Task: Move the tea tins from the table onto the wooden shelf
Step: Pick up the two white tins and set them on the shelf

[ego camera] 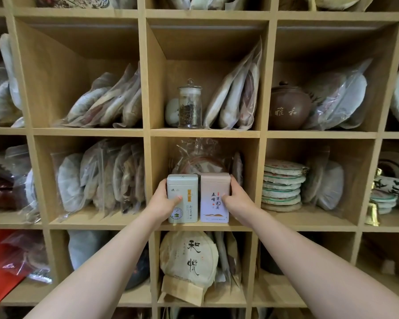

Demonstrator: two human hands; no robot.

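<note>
Two upright tea tins stand side by side, touching, at the front edge of a middle compartment of the wooden shelf [205,132]. The pale green tin [186,185] is on the left and the pink tin [214,203] on the right. My left hand [162,201] grips the green tin, thumb on its front, fingers round its left side. On the pink tin's right side, my right hand [236,199] holds it the same way. Both tins rest on the shelf board.
Bagged tea cakes [200,157] lie behind the tins in the same compartment. A glass jar [190,104] stands in the compartment above, a brown clay pot [288,107] to its right. A wrapped tea cake [189,256] fills the compartment below. Neighbouring compartments hold several bagged and stacked cakes.
</note>
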